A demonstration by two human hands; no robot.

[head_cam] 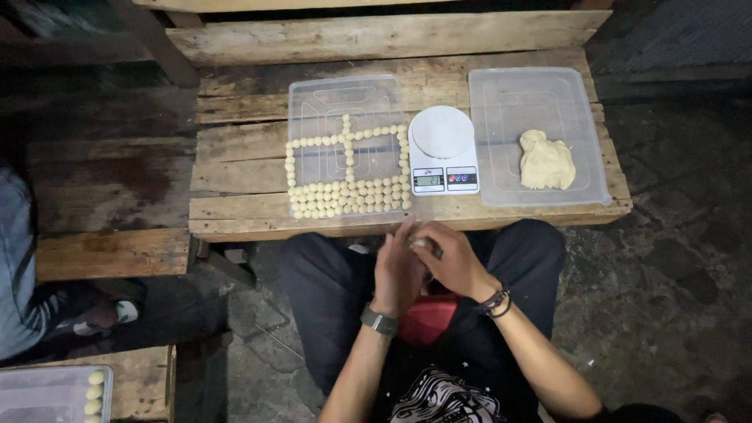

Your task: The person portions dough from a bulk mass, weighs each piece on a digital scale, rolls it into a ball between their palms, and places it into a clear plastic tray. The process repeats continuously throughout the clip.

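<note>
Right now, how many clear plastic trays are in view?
3: one left of the scale, holding dough balls; one right of it, holding a dough lump; one at bottom left, partly cut off.

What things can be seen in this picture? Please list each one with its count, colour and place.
table: one, bare wood planks, in front of the person
left tray: one, clear plastic, on the table
dough balls: many, pale yellow, in rows in the left tray
scale: one, white, between the two trays
right tray: one, clear plastic, right of the scale
dough lump: one, pale yellow, in the right tray
second tray: one, grey, bottom left, with a few dough balls
other person: one, grey-blue clothing, left edge
left hand: pressed against the right hand, watch on wrist
right hand: pressed against the left hand, dark bracelets on wrist
</note>
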